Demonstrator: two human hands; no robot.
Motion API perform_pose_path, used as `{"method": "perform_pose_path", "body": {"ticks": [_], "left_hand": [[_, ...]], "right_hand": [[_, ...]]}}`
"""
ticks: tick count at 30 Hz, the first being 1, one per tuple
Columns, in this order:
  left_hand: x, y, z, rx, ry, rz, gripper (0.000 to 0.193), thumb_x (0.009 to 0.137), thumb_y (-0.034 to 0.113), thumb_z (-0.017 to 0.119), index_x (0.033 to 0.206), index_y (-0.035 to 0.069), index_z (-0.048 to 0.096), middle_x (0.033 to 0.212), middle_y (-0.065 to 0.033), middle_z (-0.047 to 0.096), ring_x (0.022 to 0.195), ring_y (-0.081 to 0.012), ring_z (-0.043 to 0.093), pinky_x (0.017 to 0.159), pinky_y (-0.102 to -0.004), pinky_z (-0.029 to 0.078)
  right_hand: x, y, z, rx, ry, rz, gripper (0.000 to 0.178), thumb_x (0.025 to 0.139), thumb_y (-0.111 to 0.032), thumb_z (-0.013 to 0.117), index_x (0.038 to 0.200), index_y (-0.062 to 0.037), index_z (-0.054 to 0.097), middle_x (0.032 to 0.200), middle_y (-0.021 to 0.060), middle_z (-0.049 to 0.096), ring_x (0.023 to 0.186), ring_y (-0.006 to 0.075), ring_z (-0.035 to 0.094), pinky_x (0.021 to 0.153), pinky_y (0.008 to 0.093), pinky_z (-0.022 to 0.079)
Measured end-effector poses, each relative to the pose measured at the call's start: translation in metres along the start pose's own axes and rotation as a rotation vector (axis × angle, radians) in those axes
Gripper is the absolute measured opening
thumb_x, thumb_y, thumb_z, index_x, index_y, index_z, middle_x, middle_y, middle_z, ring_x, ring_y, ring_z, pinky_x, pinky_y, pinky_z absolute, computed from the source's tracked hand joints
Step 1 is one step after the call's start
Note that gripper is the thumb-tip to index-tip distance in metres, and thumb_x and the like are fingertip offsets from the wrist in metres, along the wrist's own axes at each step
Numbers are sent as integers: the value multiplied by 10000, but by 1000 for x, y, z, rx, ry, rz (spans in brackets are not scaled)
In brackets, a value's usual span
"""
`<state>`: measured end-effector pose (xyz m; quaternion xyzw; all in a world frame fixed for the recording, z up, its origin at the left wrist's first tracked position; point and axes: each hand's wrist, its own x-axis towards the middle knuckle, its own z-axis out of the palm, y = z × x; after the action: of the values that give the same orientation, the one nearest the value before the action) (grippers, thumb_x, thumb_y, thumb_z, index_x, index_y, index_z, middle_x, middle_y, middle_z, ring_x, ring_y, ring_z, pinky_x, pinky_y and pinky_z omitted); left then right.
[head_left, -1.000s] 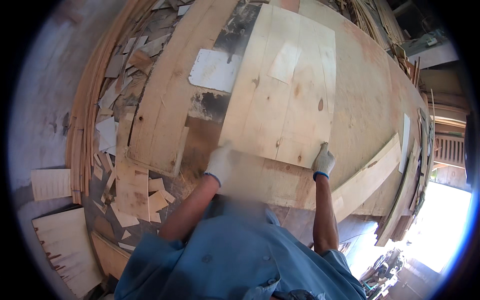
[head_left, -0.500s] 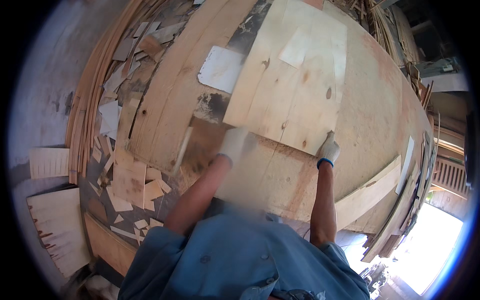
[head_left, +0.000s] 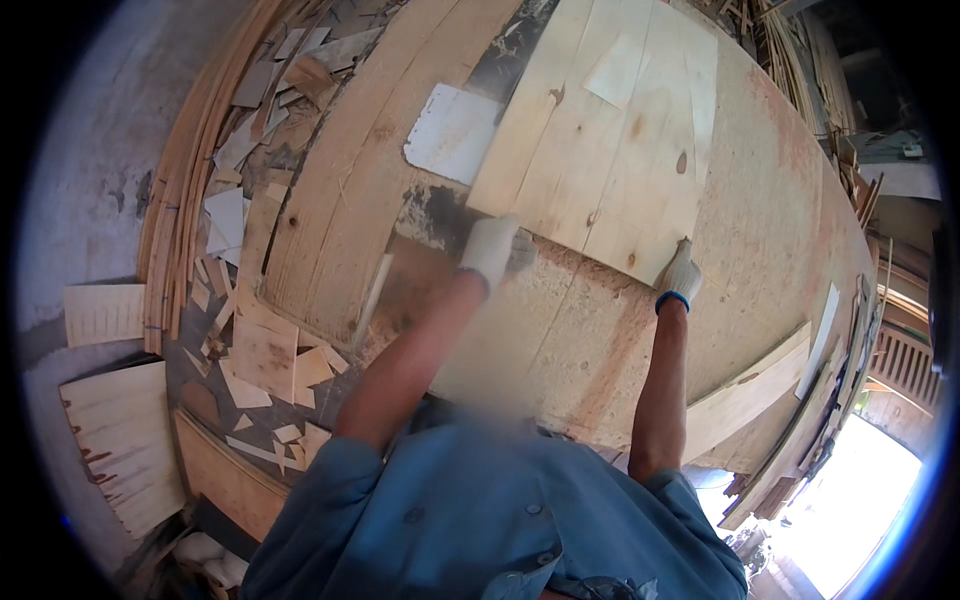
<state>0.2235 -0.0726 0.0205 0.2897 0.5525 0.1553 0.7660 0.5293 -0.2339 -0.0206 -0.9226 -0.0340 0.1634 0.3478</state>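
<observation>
"While the left hand point(head_left: 490, 250) and the right hand point(head_left: 681, 275) are wearing two pale gloves point(head_left: 683, 280), what is each one doing?"

"The right one is pinching one big board point(head_left: 600, 160) by its near right corner, thumb on top. The left one is touching its near edge, close to the left corner, but I can't tell if it is gripping."

"Where is the board lying?"

"It is lying on the big wooden surface point(head_left: 770, 260), well back from the near edge. One white sheet point(head_left: 452, 130) is sitting on its left. One plank point(head_left: 750, 385) is lying by the surface's near right corner."

"How is the board looking?"

"Pale and flat, and it is showing long thin lines, brown spots and one lighter patch."
</observation>
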Motion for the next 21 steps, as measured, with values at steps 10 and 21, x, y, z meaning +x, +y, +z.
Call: {"method": "perform_pose_path", "body": {"ticks": [10, 21], "left_hand": [[68, 31, 8, 352, -53, 305, 349, 928, 283, 497, 920, -33, 644, 791, -160, 709, 612, -241, 686, 531, -351, 548], [76, 85, 44, 577, 19, 131, 298, 832, 260, 648, 1012, 38, 733, 1025, -195, 727, 962, -356, 697, 823, -415, 551]], "right_hand": [[34, -51, 18, -119, 43, -13, 771, 936, -608, 446, 986, 118, 699, 921, 284, 705, 903, 360, 685, 819, 447, 487], [69, -80, 23, -95, 63, 2, 752, 903, -596, 506, 967, 127, 701, 896, 274, 709, 877, 340, 688, 791, 431, 501]]}}
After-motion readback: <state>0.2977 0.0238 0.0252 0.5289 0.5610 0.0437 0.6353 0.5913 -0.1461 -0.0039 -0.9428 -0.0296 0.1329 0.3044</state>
